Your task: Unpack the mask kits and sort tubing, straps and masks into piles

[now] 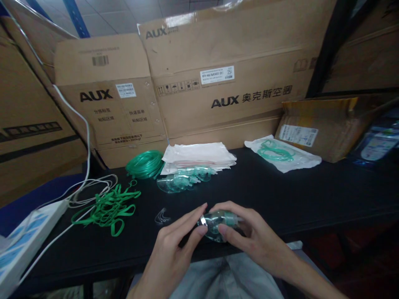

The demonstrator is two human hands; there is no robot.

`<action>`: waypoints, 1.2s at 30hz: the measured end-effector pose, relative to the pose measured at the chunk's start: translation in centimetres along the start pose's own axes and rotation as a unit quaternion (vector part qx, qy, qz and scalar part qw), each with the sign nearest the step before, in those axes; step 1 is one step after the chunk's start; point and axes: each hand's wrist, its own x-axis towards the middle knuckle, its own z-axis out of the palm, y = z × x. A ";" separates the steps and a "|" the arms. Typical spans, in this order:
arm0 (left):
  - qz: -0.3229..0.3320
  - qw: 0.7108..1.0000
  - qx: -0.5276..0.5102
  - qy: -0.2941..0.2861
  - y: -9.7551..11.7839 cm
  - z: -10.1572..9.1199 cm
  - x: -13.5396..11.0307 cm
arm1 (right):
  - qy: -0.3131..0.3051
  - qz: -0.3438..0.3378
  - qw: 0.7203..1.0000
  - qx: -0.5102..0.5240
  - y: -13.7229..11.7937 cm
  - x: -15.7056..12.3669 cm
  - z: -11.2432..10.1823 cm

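A clear green oxygen mask [218, 222] is held between my two hands over the front edge of the black table. My right hand [246, 232] wraps round its connector end, thumb on the mask's side. With thumb and fingers, my left hand [179, 236] pinches a shiny metal strip [202, 220] at the mask's other end. A few thin clear loops [162, 216] lie on the table left of my left hand. Beyond my hands sit several stacked green masks [181, 180].
Green elastic straps [112, 207] lie in a tangle at left, beside white cables and a power strip [34, 241]. Coiled green tubing [145, 164], white pouches [199, 153] and a bagged tubing set [280, 153] lie at the back. Cardboard boxes [227, 116] wall the far side.
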 end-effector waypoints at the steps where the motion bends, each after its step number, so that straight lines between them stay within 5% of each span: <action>1: -0.010 1.000 -0.005 0.001 0.1 -0.1 0.0 | 0.000 -0.008 1.000 -0.002 0.0 0.0 0.1; 9: -0.174 0.975 -0.117 0.068 -0.3 0.3 0.4 | -0.015 -0.019 0.999 -0.031 -0.4 -0.2 0.2; 12: -0.242 0.959 -0.138 0.048 -0.5 0.6 0.4 | -0.006 -0.034 0.999 -0.034 -0.3 -0.1 0.2; 18: -0.242 0.948 -0.205 0.007 0.5 0.4 0.8 | 0.033 -0.081 0.995 -0.046 0.6 0.4 0.7; 27: -0.216 0.947 -0.237 0.024 0.2 0.5 0.5 | 0.062 0.082 0.985 0.142 -0.3 2.3 1.7; 36: -0.192 0.957 -0.216 -0.019 -0.6 -0.2 0.7 | 0.035 0.066 0.970 0.229 0.1 3.1 1.4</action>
